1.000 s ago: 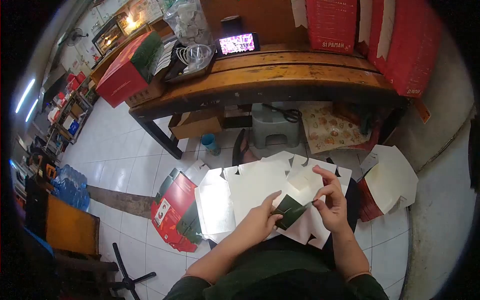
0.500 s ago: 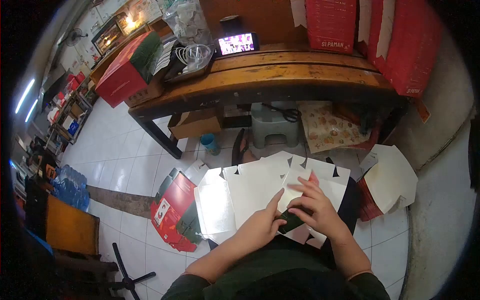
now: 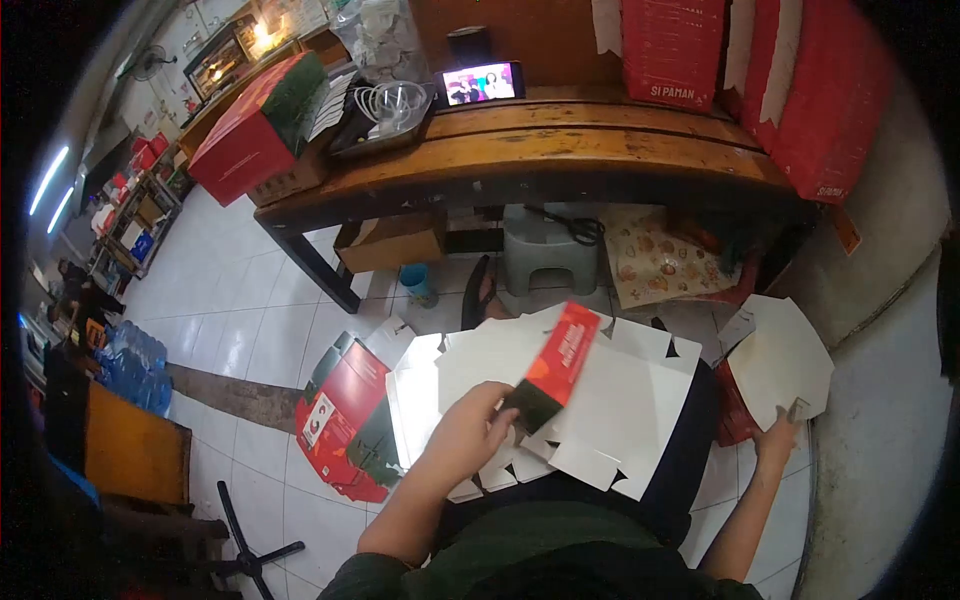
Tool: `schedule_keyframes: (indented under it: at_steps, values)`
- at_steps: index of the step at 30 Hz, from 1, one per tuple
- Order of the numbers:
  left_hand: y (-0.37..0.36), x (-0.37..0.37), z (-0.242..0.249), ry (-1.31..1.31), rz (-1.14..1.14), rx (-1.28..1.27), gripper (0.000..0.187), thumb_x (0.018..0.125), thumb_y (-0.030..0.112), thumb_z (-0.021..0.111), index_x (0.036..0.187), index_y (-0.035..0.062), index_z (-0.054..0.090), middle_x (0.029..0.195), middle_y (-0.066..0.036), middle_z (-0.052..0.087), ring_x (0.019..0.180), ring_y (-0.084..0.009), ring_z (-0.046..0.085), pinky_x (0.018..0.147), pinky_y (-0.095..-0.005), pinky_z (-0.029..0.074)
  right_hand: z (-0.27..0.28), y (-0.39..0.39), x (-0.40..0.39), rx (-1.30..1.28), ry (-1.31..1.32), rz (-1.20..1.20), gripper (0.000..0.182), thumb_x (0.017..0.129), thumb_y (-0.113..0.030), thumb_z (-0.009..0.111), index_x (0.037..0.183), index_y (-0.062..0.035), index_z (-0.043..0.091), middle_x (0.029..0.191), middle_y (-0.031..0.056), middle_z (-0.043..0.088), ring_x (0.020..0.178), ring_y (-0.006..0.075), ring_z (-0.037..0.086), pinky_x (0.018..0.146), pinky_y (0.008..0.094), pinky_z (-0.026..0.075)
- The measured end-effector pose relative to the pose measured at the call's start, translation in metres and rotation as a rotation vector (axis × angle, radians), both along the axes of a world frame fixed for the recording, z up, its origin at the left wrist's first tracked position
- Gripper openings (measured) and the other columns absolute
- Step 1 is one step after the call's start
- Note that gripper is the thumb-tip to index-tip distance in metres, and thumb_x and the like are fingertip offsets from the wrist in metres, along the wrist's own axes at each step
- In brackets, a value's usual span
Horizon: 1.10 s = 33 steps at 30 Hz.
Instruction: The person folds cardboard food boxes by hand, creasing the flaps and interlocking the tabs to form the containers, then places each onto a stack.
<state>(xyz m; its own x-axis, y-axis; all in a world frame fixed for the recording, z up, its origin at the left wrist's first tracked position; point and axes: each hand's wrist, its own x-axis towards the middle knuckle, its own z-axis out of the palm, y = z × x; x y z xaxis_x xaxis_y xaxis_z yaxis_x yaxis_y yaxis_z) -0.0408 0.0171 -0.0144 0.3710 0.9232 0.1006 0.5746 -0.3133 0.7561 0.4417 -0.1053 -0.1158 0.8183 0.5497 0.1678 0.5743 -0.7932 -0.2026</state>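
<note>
My left hand (image 3: 468, 428) grips a small folded carton box (image 3: 563, 352), red with a dark green end, tilted above my lap. Under it, flat white carton blanks (image 3: 620, 410) with notched edges lie across my legs. Down on the right, my right hand (image 3: 775, 440) has its fingers closed at the lower edge of the top white blank (image 3: 785, 360) of a red-edged stack on the floor. Part of those fingers is hidden by the blank.
Printed red and green cartons (image 3: 345, 425) lie on the floor at left. Ahead stands a wooden bench (image 3: 560, 140) with a phone (image 3: 482, 84), a tray with a cable and large red boxes (image 3: 672, 50). Beneath it is a grey stool (image 3: 548, 250). A wall closes the right side.
My right hand has left the small box and moved right to the stack of blanks. My left hand now holds the box alone, raised and turned with its red side showing.
</note>
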Motion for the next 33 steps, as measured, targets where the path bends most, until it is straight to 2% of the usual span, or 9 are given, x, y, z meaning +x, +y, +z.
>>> schedule_keyframes:
  at_steps: [7,12,14,18,23,27,28,30,33]
  values:
    - [0.001,-0.012,-0.004,-0.335,0.114,-0.128,0.029,0.095,0.005,0.064,0.12,-0.0031,0.053,0.101,-0.009,0.063,0.095,-0.0161,0.065,0.083,-0.0288,0.054,-0.077,-0.021,0.043,0.389,0.176,0.147,0.033,0.068,-0.002,0.081,0.092,-0.0021,0.059,0.089,0.0229,0.065,0.087,0.0421,0.066,0.078,0.0422,0.051]
    - [0.002,-0.044,-0.018,-0.642,0.224,0.02,0.039,0.089,0.005,0.069,0.124,0.0013,0.05,0.109,-0.005,0.052,0.106,-0.0173,0.055,0.096,-0.0351,0.052,-0.039,-0.014,0.036,0.615,0.031,0.144,0.028,0.075,0.004,0.077,0.089,0.0019,0.053,0.088,0.0134,0.059,0.078,0.0261,0.06,0.08,0.0344,0.053]
    - [0.002,-0.06,-0.023,-0.808,0.216,0.139,0.056,0.093,0.042,0.07,0.13,0.0058,0.047,0.113,-0.004,0.053,0.112,-0.0175,0.053,0.103,-0.0388,0.046,0.013,-0.011,0.021,0.689,0.034,0.203,0.027,0.077,0.005,0.076,0.086,0.0022,0.051,0.085,0.0115,0.057,0.078,0.0211,0.057,0.08,0.0331,0.052]
    - [-0.002,-0.09,-0.07,-1.193,0.333,0.227,0.083,0.087,0.057,0.07,0.145,0.0069,0.039,0.146,-0.013,0.049,0.135,-0.0281,0.048,0.11,-0.0438,0.041,0.091,-0.005,-0.006,0.805,0.133,0.39,0.03,0.078,0.004,0.077,0.084,0.0002,0.048,0.082,0.0078,0.052,0.078,0.0161,0.052,0.076,0.0311,0.05]
    - [-0.004,-0.061,-0.028,-0.944,0.409,0.824,0.062,0.085,0.049,0.073,0.124,0.0093,0.047,0.118,-0.008,0.048,0.111,-0.024,0.049,0.093,-0.0409,0.044,0.133,0.045,-0.092,0.881,0.12,0.797,0.033,0.07,-0.003,0.08,0.08,-0.0049,0.048,0.076,0.0048,0.051,0.074,0.0175,0.05,0.072,0.0285,0.044]
    - [-0.001,-0.048,0.022,-0.728,0.064,1.06,0.058,0.07,0.046,0.081,0.106,0.0154,0.049,0.106,-0.01,0.043,0.092,-0.0224,0.044,0.08,-0.0359,0.039,0.111,0.073,-0.146,0.6,0.219,1.044,0.039,0.053,-0.002,0.083,0.076,-0.0036,0.052,0.073,0.0112,0.054,0.066,0.0302,0.055,0.062,0.0388,0.044]
    - [-0.001,-0.044,0.027,-0.691,0.033,1.096,0.061,0.065,0.045,0.083,0.106,0.0161,0.049,0.105,-0.01,0.043,0.093,-0.0229,0.044,0.08,-0.0365,0.039,0.11,0.077,-0.152,0.533,0.224,1.252,0.032,0.07,0.003,0.08,0.084,0.0002,0.052,0.077,0.007,0.054,0.072,0.0136,0.06,0.059,0.0268,0.051]
    - [-0.015,-0.046,0.039,-0.539,-0.027,0.975,0.058,0.062,0.04,0.082,0.105,0.0172,0.049,0.108,-0.011,0.047,0.097,-0.0264,0.044,0.082,-0.0386,0.037,0.101,0.079,-0.183,0.44,0.582,1.129,0.038,0.059,-0.003,0.087,0.083,-0.0025,0.059,0.086,0.0163,0.065,0.084,0.0358,0.069,0.074,0.0394,0.055]
    - [-0.015,-0.049,0.039,-0.423,-0.131,0.807,0.058,0.063,0.042,0.08,0.106,0.0156,0.052,0.116,-0.012,0.052,0.104,-0.0294,0.045,0.091,-0.0418,0.033,0.112,0.082,-0.185,0.034,0.51,1.327,0.034,0.075,-0.015,0.083,0.101,-0.006,0.063,0.115,0.0217,0.065,0.107,0.0344,0.067,0.092,0.046,0.054]
